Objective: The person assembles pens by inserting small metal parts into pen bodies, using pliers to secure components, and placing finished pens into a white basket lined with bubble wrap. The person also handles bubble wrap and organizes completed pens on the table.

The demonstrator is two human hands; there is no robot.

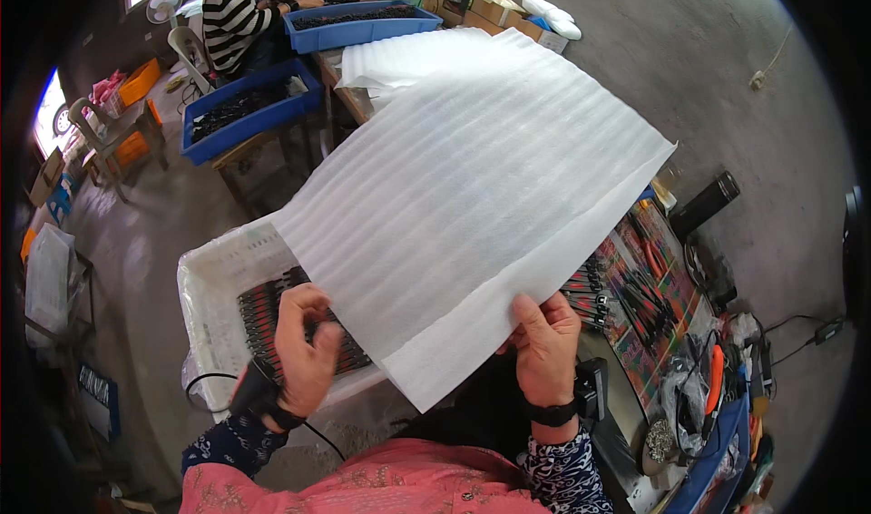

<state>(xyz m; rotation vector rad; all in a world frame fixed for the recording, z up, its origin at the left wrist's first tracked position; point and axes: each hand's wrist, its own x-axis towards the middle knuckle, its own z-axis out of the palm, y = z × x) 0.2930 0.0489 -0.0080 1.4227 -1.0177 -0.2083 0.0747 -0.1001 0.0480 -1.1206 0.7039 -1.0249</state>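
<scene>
A large white ribbed sheet, like packing foam (463, 187), stretches up and away in front of me. My right hand (547, 346) pinches its near right edge between thumb and fingers. Beside the sheet's near left edge is my left hand (304, 351), thumb and curled fingers apart with nothing seen between them. Under that hand stands a white plastic crate (204, 283) with clear film at its rim. Rows of slim black-and-red tools (259, 319) lie inside; the sheet covers the crate's far right part, and their exact kind is unclear.
To the right, a workbench (640, 369) bears more black tools, clear bags and orange-handled pliers (716, 378). Blue trays (249, 110) of dark parts stand ahead on the left, near a person in a striped top (231, 19). A plastic chair (113, 142) is farther left.
</scene>
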